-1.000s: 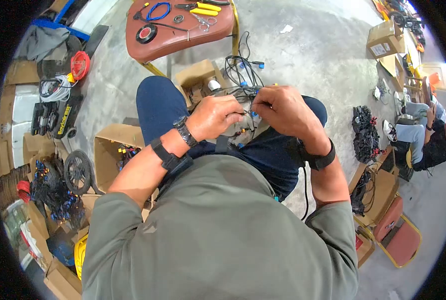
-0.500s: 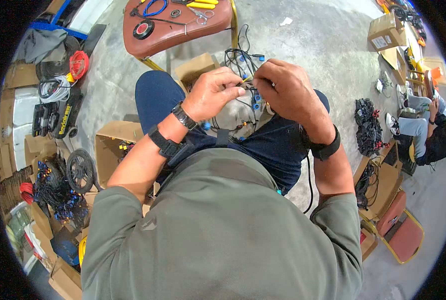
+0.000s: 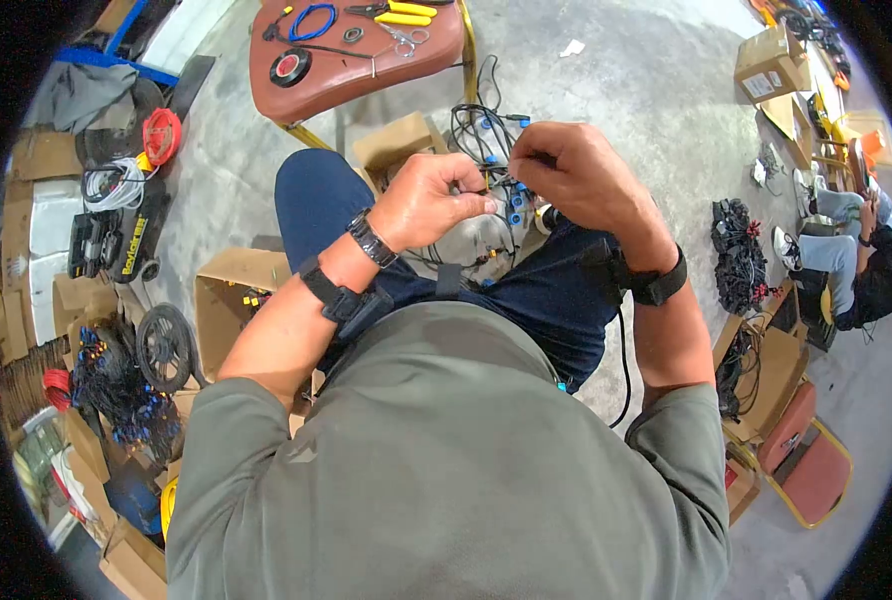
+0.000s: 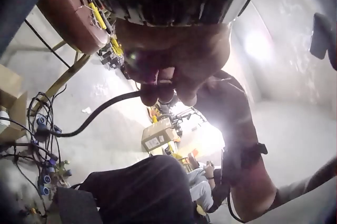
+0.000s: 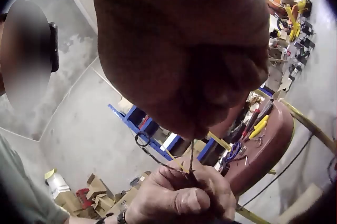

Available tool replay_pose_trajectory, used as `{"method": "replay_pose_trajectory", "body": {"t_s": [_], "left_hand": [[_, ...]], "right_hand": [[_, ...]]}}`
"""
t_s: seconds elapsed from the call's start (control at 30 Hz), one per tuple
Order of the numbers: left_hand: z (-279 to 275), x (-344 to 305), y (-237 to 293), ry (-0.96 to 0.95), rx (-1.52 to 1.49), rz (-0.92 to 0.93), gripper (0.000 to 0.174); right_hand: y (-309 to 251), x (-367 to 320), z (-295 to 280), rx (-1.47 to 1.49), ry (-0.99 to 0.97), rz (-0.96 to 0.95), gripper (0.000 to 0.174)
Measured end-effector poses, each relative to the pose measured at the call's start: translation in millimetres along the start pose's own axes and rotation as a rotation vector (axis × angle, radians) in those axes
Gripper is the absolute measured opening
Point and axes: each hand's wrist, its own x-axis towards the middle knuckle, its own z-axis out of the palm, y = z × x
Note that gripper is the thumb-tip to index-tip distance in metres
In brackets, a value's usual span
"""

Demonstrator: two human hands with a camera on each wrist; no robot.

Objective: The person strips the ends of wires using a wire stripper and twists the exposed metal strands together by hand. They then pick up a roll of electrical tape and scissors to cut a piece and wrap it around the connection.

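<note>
Thumb and fingers of the left hand [image 3: 431, 200] grip a black cable, which in the left wrist view runs as a thick black cable [image 4: 100, 112] down to the tangle on the floor. In the right wrist view thin wires [image 5: 191, 153] fan out of the cable's end above the left hand [image 5: 176, 195]. One of them rises to the fingertips of the right hand [image 5: 184, 50], which pinch it. From the head, the right hand [image 3: 581, 180] is raised just beside the left, its fingers curled in; its fingertips are partly hidden.
Past the knees stands a red-brown seat [image 3: 366, 75] with pliers [image 3: 406, 15], scissors [image 3: 404, 40], tape [image 3: 291, 67] and blue wire. Black cables with blue connectors [image 3: 515, 203] lie on the floor near an open carton [image 3: 396, 140]. Boxes and cable bundles flank both sides; another person sits at right.
Both hands first rose away from the body, then the left came slightly back toward it. A small gap now shows between the hands, and the right hand's fingers remain curled.
</note>
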Motion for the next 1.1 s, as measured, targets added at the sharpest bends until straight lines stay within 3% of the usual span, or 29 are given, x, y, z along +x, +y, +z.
{"method": "replay_pose_trajectory", "body": {"t_s": [0.13, 0.23, 0.43, 0.7, 0.8, 0.97, 1.1], "left_hand": [[2, 5, -2, 0.0, 0.021, 0.022, 0.018], [-1, 6, 11, 0.018, 0.051, -0.089, 0.015], [1, 4, -1, 0.077, 0.207, 0.347, 0.014], [14, 7, 5, 0.138, 0.268, 0.306, 0.008], [14, 12, 3, 0.185, 0.194, 0.253, 0.013], [4, -3, -6, 0.231, 0.161, 0.176, 0.011], [2, -19, -7, 0.231, 0.106, 0.115, 0.013]], "right_hand": [[-7, 5, -1, -0.193, 0.022, -0.139, 0.012], [-11, 6, -1, -0.231, 0.064, -0.22, 0.009], [-7, 6, 1, -0.262, 0.094, -0.238, 0.008], [-13, 1, 5, -0.256, 0.097, -0.183, 0.008], [-10, -1, 5, -0.077, 0.202, -0.205, 0.004], [11, -17, 23, 0.475, 0.428, 0.043, 0.015], [25, -34, 55, 0.806, 0.264, 0.117, 0.028]]}}
